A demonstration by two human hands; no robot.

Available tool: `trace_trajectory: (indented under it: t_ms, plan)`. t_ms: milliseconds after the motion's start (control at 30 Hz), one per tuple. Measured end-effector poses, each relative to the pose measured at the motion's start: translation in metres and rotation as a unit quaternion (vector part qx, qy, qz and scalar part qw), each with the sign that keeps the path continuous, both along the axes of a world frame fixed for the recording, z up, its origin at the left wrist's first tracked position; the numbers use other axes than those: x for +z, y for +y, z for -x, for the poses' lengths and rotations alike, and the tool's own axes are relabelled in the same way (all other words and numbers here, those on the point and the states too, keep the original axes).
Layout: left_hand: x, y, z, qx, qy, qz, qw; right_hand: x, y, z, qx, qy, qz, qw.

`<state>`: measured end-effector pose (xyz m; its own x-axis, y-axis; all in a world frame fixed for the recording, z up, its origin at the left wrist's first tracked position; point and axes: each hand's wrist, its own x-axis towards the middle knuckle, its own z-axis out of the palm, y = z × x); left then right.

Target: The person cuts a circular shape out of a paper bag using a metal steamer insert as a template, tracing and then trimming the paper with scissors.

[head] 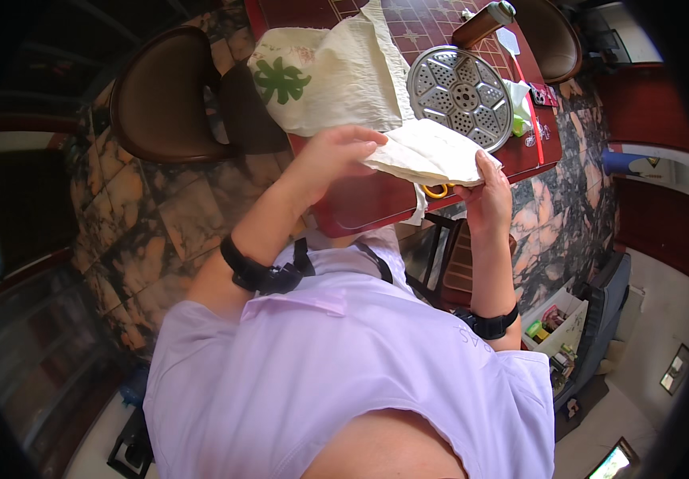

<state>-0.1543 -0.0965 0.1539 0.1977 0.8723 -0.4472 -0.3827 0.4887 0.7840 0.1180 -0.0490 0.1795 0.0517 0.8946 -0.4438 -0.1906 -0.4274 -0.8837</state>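
Note:
A folded white cloth [431,151] is stretched between my two hands above the near part of the red table [356,200]. My right hand [489,185] pinches its right end, thumb on top and fingers below. At the other end, my left hand [344,151] has its fingertips on the cloth's left edge, part of them hidden by it. Yellow scissors handles [435,191] show just under the cloth, their blades covered. Beyond it lies a round perforated metal steamer plate [461,99]. To the left a large off-white fabric sack [338,81] with a green printed character lies spread out.
A brown bottle [483,25], a fly swatter [527,90], a phone [543,96] and a green-and-white packet [518,111] lie toward the table's right side. A brown chair [162,96] stands left, another [545,39] at the far right, and a dark stool [458,257] below.

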Motion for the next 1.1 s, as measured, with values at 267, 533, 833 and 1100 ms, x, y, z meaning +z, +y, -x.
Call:
trace_trajectory:
  t_ms: [267,533,833,1100]
  plan:
    - [-0.006,0.0,0.005,-0.005,0.0,0.004,1.0,-0.012,-0.002,0.0,-0.043,0.05,-0.015,0.998]
    - [-0.005,-0.001,0.01,-0.018,-0.06,-0.023,0.998,-0.028,-0.003,-0.008,-0.048,0.029,-0.043,0.998]
    - [-0.008,-0.001,0.013,-0.025,-0.026,-0.034,0.999,-0.018,-0.001,0.008,-0.075,0.007,-0.039,0.996]
    - [-0.009,-0.001,0.013,-0.014,-0.034,0.008,0.999,-0.019,-0.004,0.015,-0.07,0.032,-0.098,0.992]
